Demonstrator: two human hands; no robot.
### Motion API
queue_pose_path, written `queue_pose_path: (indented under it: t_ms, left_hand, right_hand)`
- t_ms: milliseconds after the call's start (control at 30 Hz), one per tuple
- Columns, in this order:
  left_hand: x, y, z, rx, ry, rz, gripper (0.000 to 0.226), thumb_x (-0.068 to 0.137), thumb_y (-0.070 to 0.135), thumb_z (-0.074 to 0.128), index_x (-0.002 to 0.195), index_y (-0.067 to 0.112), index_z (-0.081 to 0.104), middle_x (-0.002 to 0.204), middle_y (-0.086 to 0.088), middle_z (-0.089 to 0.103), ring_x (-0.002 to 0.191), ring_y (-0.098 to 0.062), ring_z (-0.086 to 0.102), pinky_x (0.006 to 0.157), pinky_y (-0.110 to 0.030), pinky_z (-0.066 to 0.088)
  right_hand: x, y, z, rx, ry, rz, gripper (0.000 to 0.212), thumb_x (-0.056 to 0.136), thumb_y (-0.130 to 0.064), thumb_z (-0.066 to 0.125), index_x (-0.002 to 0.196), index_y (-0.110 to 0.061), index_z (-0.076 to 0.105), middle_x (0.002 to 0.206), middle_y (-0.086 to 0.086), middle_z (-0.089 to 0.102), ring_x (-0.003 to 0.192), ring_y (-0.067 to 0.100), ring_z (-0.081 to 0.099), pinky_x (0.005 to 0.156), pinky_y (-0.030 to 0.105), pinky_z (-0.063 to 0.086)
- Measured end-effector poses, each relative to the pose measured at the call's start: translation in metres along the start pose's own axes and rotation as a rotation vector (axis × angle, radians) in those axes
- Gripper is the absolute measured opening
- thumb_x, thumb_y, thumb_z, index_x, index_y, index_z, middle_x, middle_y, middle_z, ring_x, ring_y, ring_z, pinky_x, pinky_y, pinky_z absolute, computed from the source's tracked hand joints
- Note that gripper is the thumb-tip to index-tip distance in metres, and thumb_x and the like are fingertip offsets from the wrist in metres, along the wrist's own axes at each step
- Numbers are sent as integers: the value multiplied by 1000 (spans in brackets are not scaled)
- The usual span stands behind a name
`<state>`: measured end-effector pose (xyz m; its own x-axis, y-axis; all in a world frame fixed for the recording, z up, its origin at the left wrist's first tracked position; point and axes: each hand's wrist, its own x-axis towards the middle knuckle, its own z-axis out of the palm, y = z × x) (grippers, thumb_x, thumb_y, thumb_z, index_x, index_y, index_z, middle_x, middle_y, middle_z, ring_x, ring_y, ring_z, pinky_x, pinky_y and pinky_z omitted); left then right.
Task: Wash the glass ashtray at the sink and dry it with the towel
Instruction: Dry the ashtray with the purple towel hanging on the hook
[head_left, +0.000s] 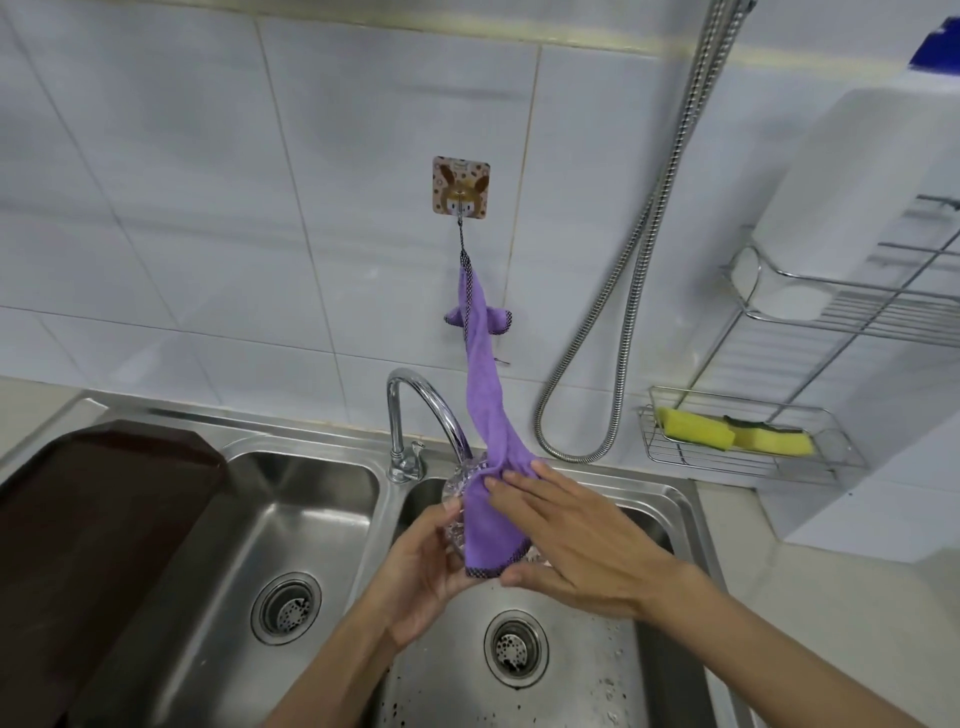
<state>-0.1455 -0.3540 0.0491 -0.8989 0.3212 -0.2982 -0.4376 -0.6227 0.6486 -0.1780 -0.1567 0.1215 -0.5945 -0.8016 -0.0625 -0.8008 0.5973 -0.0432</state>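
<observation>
Below both hands lies the steel sink, a hard landing. The purple towel, hooked to the wall above them, runs taut down to the right hand, which presses it flat, fingers spread, onto the glass ashtray. The left hand cups the ashtray from underneath. Wet glass may slip from that grip, or a hard tug may unhook the towel.
</observation>
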Motion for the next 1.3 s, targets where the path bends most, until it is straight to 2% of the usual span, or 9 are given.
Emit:
queue_pose_path:
  t_ms: [200,467,567,667,733,833,967,1133,1300]
  left_hand:
    - [-1,5,6,17,-51,49,64,71,39,83,124,8,66,129,-19,65,105,-29,70,75,-38,62]
    - [-4,-1,5,-17,-50,7,52,80,34,75,127,14,65,134,-21,61,112,-36,64,72,-34,62]
    - [-5,0,3,-15,-30,45,55,72,33,83,121,10,69,125,-22,65,102,-35,69,71,-36,62]
    - [-6,1,1,-27,-33,57,63,66,30,86,123,10,68,130,-20,64,109,-42,64,70,-39,62]
    - [-7,3,1,-13,-18,49,68,63,31,87,126,13,66,134,-13,63,112,-43,63,69,-38,62]
    - [-7,9,4,46,-16,52,70,61,37,88,125,17,67,131,-4,66,101,-31,69,68,-33,62]
    - [-6,10,6,64,-41,14,70,61,45,87,123,18,69,124,-7,70,94,-21,72,68,-30,62]
    - [-8,2,0,30,-75,-11,55,73,41,82,121,17,69,125,-13,68,102,-30,71,70,-33,62]
    - [-6,0,-6,21,-20,25,65,63,33,87,123,15,68,129,-11,67,101,-33,71,69,-36,62]
  right_hand:
    - [-26,3,-2,87,3,-93,66,98,-61,21,143,-20,46,149,-1,45,141,16,33,121,37,16]
    - [4,-15,2,99,-79,46,89,86,-73,-9,154,-21,20,162,-3,-1,148,10,-12,121,33,-6]
    - [6,-14,-2,-23,-12,138,91,88,-73,-5,154,-16,19,162,2,16,150,15,9,122,36,3]
    - [-2,-14,-8,-55,40,134,79,94,-70,10,132,-17,54,136,0,56,129,18,48,111,37,37]
    - [-12,-11,-13,32,58,104,74,95,-71,8,116,-22,59,120,-6,61,116,13,51,101,34,46]
    - [-22,-6,-20,114,117,64,69,96,-66,10,135,-27,51,139,-7,55,131,9,44,115,33,32]
    - [-13,-11,-22,73,-125,-110,73,94,-64,12,153,-24,22,160,-7,19,149,6,4,121,28,-7]
    - [5,-13,-11,-68,-91,-13,72,96,-61,10,155,-20,7,163,-3,4,149,10,-8,121,35,-8]
    - [0,-15,-1,-106,-11,122,81,94,-67,6,154,-14,17,162,3,18,150,16,7,121,38,-4]
